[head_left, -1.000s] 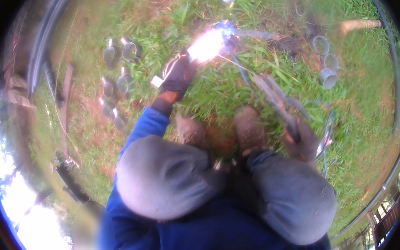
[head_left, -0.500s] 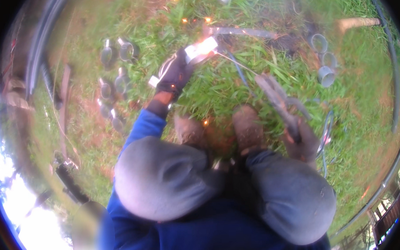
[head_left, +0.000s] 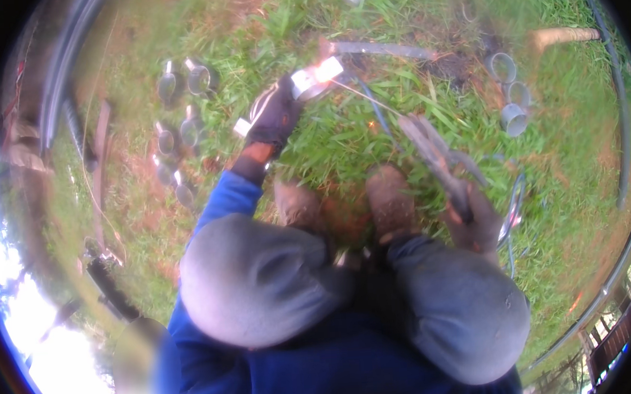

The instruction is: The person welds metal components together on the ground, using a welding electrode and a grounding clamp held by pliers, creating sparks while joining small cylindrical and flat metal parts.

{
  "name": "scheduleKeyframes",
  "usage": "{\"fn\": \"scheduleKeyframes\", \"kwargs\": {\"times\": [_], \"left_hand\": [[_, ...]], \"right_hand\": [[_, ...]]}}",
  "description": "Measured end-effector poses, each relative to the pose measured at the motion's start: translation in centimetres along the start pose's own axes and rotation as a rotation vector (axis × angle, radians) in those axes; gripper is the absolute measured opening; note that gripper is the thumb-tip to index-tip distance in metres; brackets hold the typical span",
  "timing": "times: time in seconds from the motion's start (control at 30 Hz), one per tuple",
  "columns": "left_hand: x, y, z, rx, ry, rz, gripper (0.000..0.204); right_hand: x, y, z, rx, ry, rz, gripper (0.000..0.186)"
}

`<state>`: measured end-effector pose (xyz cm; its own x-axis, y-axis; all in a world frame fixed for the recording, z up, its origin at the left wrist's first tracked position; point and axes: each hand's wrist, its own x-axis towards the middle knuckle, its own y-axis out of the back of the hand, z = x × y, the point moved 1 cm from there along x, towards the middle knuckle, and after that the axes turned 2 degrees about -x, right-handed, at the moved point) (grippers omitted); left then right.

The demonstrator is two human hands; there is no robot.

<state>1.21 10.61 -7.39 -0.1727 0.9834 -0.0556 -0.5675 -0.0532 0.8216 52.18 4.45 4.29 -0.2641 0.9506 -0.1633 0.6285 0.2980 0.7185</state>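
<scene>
My gloved left hand [head_left: 276, 116] has its grip closed round the bright metal piece [head_left: 331, 68], which lies at twelve o'clock from the middle of my view, glowing pinkish near its far end. My right hand [head_left: 479, 219], at three, grips the rod holder [head_left: 438, 163], nose towards eleven, its thin rod [head_left: 367, 98] slanting towards ten, up to the piece; whether the tip touches, I can't tell. To weld cleanly, I'd judge, I should hold a short, even gap, feed gently as the metal burns down, and mind that my fingers stay behind the heat. My left arm [head_left: 234, 195] reaches towards one; my right forearm is mostly hidden behind my right knee [head_left: 459, 307].
</scene>
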Motion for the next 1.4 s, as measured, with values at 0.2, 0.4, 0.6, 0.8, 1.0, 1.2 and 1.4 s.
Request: {"fn": "scheduleKeyframes", "kwargs": {"times": [0.2, 0.4, 0.6, 0.8, 1.0, 1.2, 1.4], "left_hand": [[0.0, 0.7, 0.8, 0.057, 0.105, -0.107, 0.050], [0.2, 1.4, 1.8, 0.028, 0.152, -0.133, 0.061], [0.3, 1.0, 1.5, 0.035, 0.127, -0.109, 0.065], [-0.2, 0.7, 0.3, 0.107, 0.043, -0.094, 0.063], [-0.4, 0.2, 0.2, 0.015, 0.046, 0.066, 0.023], [-0.4, 0.6, 1.3, 0.056, 0.078, 0.059, 0.027], [-0.4, -0.1, 0.4, 0.060, 0.047, 0.092, 0.036]], "right_hand": [[-0.4, -0.7, 1.8, 0.015, 0.033, 0.000, 0.082], [-0.6, -1.0, 2.3, 0.005, -0.013, 0.001, 0.082], [-0.1, -0.7, 1.1, -0.002, 0.017, 0.022, 0.074], [-0.4, -0.5, 1.4, -0.007, -0.030, 0.026, 0.073], [-0.1, -0.3, 0.9, 0.026, -0.095, 0.013, 0.072], [-0.1, 0.4, -0.7, -0.093, 0.032, 0.035, 0.074], [0.2, -0.3, -0.2, 0.022, -0.099, -0.009, 0.072]]}}
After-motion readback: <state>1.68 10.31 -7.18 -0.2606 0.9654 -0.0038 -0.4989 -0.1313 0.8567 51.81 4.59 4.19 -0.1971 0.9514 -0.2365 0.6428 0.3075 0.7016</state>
